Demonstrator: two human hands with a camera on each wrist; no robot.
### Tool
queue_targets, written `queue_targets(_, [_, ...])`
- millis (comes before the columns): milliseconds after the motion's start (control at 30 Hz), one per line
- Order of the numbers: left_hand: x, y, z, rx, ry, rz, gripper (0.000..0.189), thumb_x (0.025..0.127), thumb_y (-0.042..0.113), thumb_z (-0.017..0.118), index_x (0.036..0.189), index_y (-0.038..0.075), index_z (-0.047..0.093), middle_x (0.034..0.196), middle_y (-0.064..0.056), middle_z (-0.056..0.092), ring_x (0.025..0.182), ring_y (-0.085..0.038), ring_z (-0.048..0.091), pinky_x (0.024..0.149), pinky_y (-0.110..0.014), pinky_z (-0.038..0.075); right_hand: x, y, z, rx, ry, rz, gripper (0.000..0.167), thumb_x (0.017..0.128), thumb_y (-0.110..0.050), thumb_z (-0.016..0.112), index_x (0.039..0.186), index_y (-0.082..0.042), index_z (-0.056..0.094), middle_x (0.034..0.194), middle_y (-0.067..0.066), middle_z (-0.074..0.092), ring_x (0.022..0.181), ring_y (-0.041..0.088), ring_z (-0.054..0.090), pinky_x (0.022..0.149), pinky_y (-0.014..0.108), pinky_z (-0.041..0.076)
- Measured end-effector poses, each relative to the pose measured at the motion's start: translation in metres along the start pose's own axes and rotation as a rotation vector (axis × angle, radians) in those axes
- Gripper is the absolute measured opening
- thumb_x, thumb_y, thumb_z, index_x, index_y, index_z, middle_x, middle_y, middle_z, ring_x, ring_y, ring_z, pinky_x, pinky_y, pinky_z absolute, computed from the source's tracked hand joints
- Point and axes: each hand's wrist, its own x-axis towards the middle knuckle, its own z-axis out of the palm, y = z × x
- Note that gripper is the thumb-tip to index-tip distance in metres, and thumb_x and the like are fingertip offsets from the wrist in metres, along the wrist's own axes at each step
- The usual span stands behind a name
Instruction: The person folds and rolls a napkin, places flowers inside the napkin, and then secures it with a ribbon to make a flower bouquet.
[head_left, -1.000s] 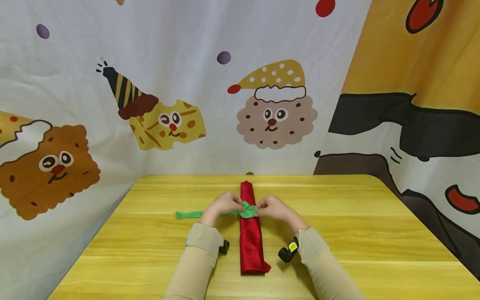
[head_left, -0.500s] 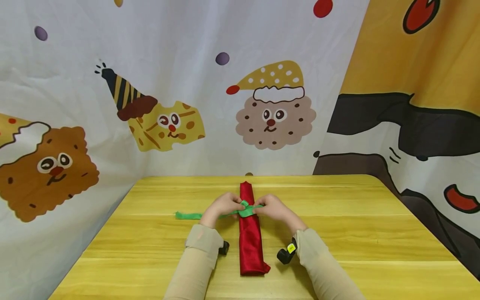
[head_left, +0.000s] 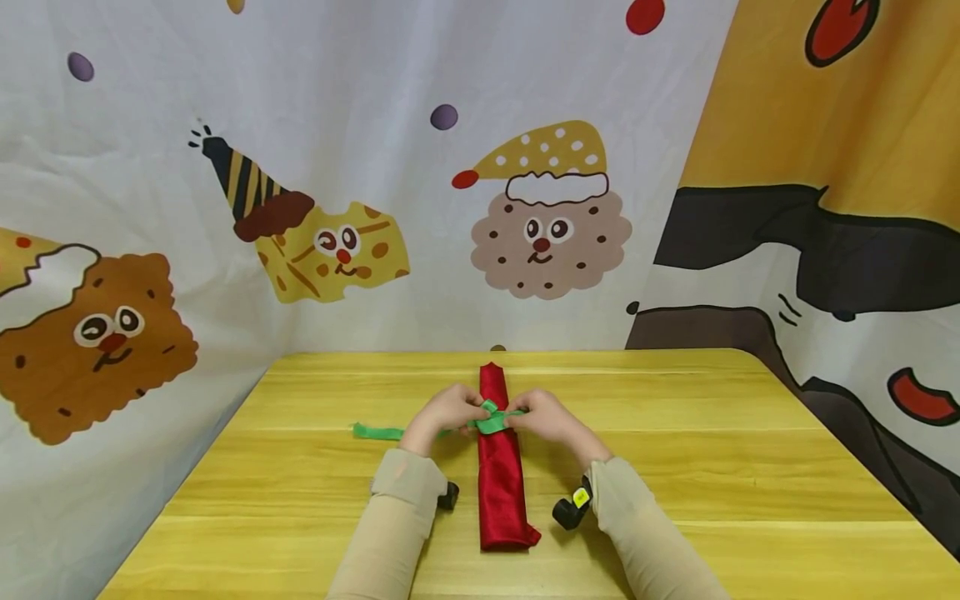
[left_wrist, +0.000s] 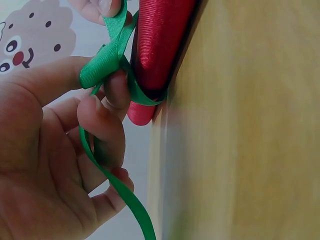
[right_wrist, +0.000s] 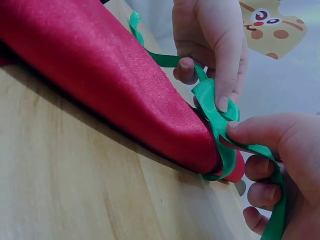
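Observation:
A roll of shiny red cloth [head_left: 501, 492] lies lengthwise on the table, with a green ribbon [head_left: 491, 423] wrapped around its upper part. On the left side, my left hand [head_left: 447, 410] pinches a ribbon loop between thumb and fingers; the left wrist view shows this loop [left_wrist: 100, 71] standing off the roll. One ribbon tail [left_wrist: 127, 197] hangs down past that hand's fingers. From the right, my right hand [head_left: 547, 415] pinches the ribbon close to the crossing, its thumb on top. In the right wrist view the other tail [right_wrist: 277, 207] runs along its curled fingers.
The wooden table [head_left: 712, 475] has its far edge against a printed cloth backdrop [head_left: 360, 100]. A free ribbon end [head_left: 377, 432] lies left of the left hand. Black wrist cameras [head_left: 570, 510] sit by the cuffs, near the roll.
The free ribbon end at the left has shifted very slightly toward the left hand. Both hands keep nearly the same grip and place, and the roll stays where it was.

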Motion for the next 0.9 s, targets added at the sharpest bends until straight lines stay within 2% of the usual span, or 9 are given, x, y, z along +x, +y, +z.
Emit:
queue_targets(167, [0.001, -0.001, 0.0, -0.005, -0.008, 0.005, 0.02, 0.095, 0.02, 0.063, 0.08, 0.007, 0.068, 0.067, -0.002, 0.056, 0.05, -0.013, 0.044, 0.056, -0.028, 0.043, 0.0, -0.003, 0.001, -0.014, 0.003, -0.009, 0.009, 0.089, -0.012, 0.066, 0.086, -0.007, 0.073, 0.072, -0.004, 0.062, 0.061, 0.009, 0.043, 0.058, 0.025, 0.038])
queue_targets(300, [0.001, -0.001, -0.001, 0.005, -0.009, 0.009, 0.027, 0.096, 0.03, 0.062, 0.079, 0.009, 0.068, 0.066, 0.0, 0.054, 0.053, -0.011, 0.042, 0.057, -0.027, 0.042, -0.001, -0.005, 0.003, -0.015, -0.001, -0.028, 0.009, 0.089, -0.012, 0.066, 0.086, -0.007, 0.073, 0.074, -0.004, 0.063, 0.061, 0.009, 0.043, 0.057, 0.024, 0.038])
queue_targets(467, [0.001, -0.002, 0.0, 0.01, -0.032, 0.027, 0.031, 0.089, 0.039, 0.07, 0.076, 0.01, 0.068, 0.059, 0.005, 0.046, 0.051, -0.01, 0.036, 0.053, -0.026, 0.037, -0.002, -0.006, 0.005, -0.007, -0.015, -0.043, 0.011, 0.089, -0.011, 0.063, 0.085, -0.006, 0.072, 0.072, -0.002, 0.061, 0.056, 0.008, 0.039, 0.055, 0.023, 0.035])
queue_targets(567, [-0.001, -0.001, 0.0, 0.002, -0.057, 0.041, 0.029, 0.086, 0.035, 0.074, 0.075, 0.009, 0.067, 0.058, 0.004, 0.043, 0.05, -0.01, 0.033, 0.052, -0.025, 0.034, -0.002, -0.005, 0.005, -0.014, -0.013, -0.03, 0.013, 0.09, -0.011, 0.061, 0.085, -0.007, 0.073, 0.073, -0.002, 0.062, 0.056, 0.008, 0.038, 0.054, 0.023, 0.034])
queue_targets(667, [-0.002, 0.0, 0.001, -0.013, -0.066, 0.041, 0.021, 0.085, 0.027, 0.075, 0.078, 0.008, 0.068, 0.062, 0.003, 0.049, 0.052, -0.011, 0.035, 0.054, -0.025, 0.035, -0.002, -0.007, 0.006, -0.017, -0.004, -0.018, 0.016, 0.092, -0.012, 0.06, 0.087, -0.008, 0.074, 0.077, -0.002, 0.065, 0.059, 0.009, 0.041, 0.056, 0.024, 0.036])
queue_targets(800, [-0.002, 0.001, 0.0, -0.013, -0.056, 0.031, 0.013, 0.085, 0.017, 0.074, 0.079, 0.007, 0.067, 0.066, 0.002, 0.053, 0.057, -0.012, 0.039, 0.058, -0.025, 0.036, -0.004, -0.01, 0.006, -0.005, 0.005, 0.0, 0.017, 0.095, -0.016, 0.059, 0.09, -0.008, 0.074, 0.081, 0.001, 0.065, 0.064, 0.011, 0.046, 0.059, 0.027, 0.04])
queue_targets(900, [-0.001, 0.001, 0.0, -0.003, -0.051, 0.034, 0.014, 0.085, 0.013, 0.072, 0.075, 0.006, 0.065, 0.062, 0.003, 0.05, 0.056, -0.011, 0.038, 0.057, -0.025, 0.036, -0.004, -0.01, 0.006, 0.005, 0.008, 0.002, 0.018, 0.095, -0.018, 0.059, 0.092, -0.008, 0.074, 0.082, 0.001, 0.066, 0.069, 0.012, 0.05, 0.062, 0.029, 0.043])
